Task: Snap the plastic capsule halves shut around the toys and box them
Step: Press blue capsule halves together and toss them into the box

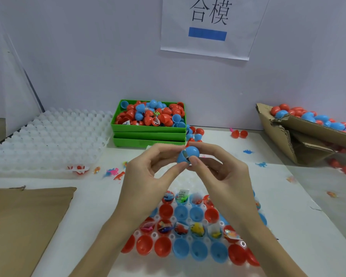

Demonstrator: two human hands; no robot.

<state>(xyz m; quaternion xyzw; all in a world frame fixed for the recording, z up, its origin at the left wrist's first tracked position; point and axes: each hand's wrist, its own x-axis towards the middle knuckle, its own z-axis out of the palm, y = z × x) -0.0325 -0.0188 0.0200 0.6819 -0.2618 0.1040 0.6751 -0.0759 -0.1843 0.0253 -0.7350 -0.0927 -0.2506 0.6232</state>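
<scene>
Nearest the camera, a white moulded tray [188, 265] lies on the table [300, 226] with red and blue capsule halves [181, 247] seated open side up in its cups. Several in the middle rows hold small toys [197, 228] in clear wrappers; the front row looks unfilled. Above the tray, both hands meet on one blue capsule [189, 153]. The left hand [146, 170] pinches the left half between thumb and fingers, and the right hand [220, 169] pinches the rounded right half, thumb tip against the seam. The two halves sit at an angle to each other, not fully closed, with a sliver of wrapper showing in the gap. Behind the hands, stacked green bins [148, 134] hold a heap of loose red and blue halves. To the right, a torn cardboard box [300, 134] holds closed capsules. A stack of white trays [48, 136] stands to the left, and small plastic dinosaurs [116, 172] lie scattered on the table.
</scene>
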